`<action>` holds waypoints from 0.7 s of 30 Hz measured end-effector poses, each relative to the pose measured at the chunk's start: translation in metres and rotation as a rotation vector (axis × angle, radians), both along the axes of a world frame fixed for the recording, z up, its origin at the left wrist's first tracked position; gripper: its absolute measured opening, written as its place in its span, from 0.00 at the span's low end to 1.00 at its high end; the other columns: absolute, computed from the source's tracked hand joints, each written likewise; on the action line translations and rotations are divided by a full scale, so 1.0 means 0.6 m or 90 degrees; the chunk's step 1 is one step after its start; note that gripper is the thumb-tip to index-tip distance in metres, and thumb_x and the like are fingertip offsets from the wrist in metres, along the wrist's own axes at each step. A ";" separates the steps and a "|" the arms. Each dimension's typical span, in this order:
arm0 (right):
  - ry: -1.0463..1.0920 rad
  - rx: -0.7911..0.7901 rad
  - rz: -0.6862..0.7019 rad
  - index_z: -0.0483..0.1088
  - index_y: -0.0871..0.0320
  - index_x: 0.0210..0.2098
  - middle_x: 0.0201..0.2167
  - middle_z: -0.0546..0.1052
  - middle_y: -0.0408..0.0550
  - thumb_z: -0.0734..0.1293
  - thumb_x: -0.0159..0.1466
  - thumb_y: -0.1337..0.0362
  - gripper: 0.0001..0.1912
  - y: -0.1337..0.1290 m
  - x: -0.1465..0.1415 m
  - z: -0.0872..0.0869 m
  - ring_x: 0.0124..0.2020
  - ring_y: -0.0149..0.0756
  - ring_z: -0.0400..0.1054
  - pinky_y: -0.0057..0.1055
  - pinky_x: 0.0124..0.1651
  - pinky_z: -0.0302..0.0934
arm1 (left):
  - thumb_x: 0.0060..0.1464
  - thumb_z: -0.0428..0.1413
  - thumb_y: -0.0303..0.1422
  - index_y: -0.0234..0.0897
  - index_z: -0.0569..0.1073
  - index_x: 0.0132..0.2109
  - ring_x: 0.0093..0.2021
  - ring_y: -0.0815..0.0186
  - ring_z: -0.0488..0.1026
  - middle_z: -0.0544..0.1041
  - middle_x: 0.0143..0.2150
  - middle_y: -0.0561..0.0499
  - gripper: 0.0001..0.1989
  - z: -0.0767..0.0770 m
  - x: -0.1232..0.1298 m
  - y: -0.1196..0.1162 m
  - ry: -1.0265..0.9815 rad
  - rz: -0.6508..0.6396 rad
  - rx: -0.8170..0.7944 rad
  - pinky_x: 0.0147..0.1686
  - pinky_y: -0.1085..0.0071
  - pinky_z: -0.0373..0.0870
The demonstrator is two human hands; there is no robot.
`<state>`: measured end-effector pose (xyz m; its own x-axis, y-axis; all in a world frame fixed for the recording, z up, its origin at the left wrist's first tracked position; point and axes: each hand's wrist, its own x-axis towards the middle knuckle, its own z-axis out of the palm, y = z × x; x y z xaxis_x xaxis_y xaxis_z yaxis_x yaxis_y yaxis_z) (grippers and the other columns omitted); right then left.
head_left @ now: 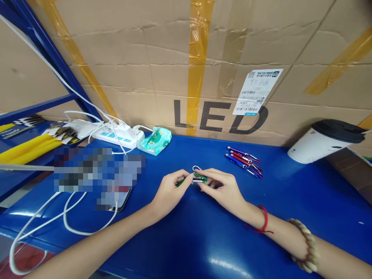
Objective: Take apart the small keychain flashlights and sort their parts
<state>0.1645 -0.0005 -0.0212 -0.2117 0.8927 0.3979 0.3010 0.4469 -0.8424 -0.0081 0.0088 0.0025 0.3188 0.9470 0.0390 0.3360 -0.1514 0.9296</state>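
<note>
My left hand (pixel 167 193) is closed round the left part of a green carabiner (pixel 205 179) with a silver gate, gripping it between thumb and fingers. From the other side my right hand (pixel 225 190) pinches at the carabiner's right end. A thin silver loop (pixel 195 167) sticks up beside my right fingertips; I cannot tell whether it is linked to the carabiner. Both hands hover over the middle of the blue table (pixel 186 240), and my fingers hide much of the carabiner. Beyond my right hand lies a bunch of red and blue pens (pixel 244 161).
At right, a white cup (pixel 316 143) with a black lid leans by the cardboard (pixel 139 89) behind. A white power strip (pixel 116 135), a green tissue pack (pixel 156 140) and a phone (pixel 124 201) are on the left. White cables (pixel 65 217) hang over the table's front edge.
</note>
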 end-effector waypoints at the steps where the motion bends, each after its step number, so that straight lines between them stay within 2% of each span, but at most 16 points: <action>1: -0.017 0.009 0.008 0.73 0.56 0.46 0.36 0.76 0.49 0.68 0.58 0.63 0.17 0.000 -0.001 0.000 0.23 0.28 0.68 0.25 0.21 0.65 | 0.56 0.49 0.41 0.35 0.71 0.30 0.19 0.73 0.61 0.68 0.21 0.56 0.15 0.000 0.000 0.000 -0.001 0.005 0.002 0.20 0.77 0.56; 3: -0.042 0.024 0.020 0.71 0.55 0.50 0.35 0.74 0.48 0.67 0.58 0.63 0.19 -0.001 -0.001 0.000 0.22 0.27 0.67 0.24 0.20 0.64 | 0.57 0.48 0.40 0.36 0.71 0.32 0.20 0.72 0.63 0.70 0.22 0.56 0.15 -0.001 -0.002 0.001 0.015 0.014 0.020 0.21 0.77 0.58; 9: -0.102 0.076 0.005 0.71 0.54 0.51 0.34 0.74 0.48 0.63 0.63 0.63 0.17 0.000 0.001 -0.003 0.26 0.30 0.66 0.24 0.22 0.64 | 0.59 0.46 0.37 0.39 0.74 0.35 0.28 0.69 0.69 0.75 0.29 0.55 0.14 -0.005 -0.006 0.001 0.150 0.019 0.118 0.31 0.75 0.62; 15: -0.116 0.093 0.038 0.69 0.54 0.53 0.33 0.72 0.47 0.65 0.61 0.64 0.19 -0.003 -0.001 -0.006 0.22 0.27 0.64 0.25 0.24 0.65 | 0.59 0.46 0.36 0.41 0.75 0.35 0.28 0.68 0.70 0.77 0.29 0.54 0.14 -0.004 -0.006 -0.004 0.221 0.014 0.158 0.30 0.75 0.61; 21: -0.148 0.104 0.007 0.69 0.53 0.53 0.32 0.72 0.47 0.61 0.64 0.63 0.17 -0.001 0.001 -0.010 0.22 0.28 0.64 0.26 0.26 0.66 | 0.60 0.46 0.39 0.42 0.76 0.36 0.27 0.68 0.70 0.77 0.29 0.55 0.15 -0.008 -0.006 -0.001 0.242 0.022 0.164 0.29 0.74 0.60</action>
<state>0.1651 -0.0009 -0.0272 -0.3238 0.8176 0.4760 0.4718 0.5757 -0.6679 -0.0118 0.0083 -0.0026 0.3242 0.9322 0.1610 0.6552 -0.3440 0.6725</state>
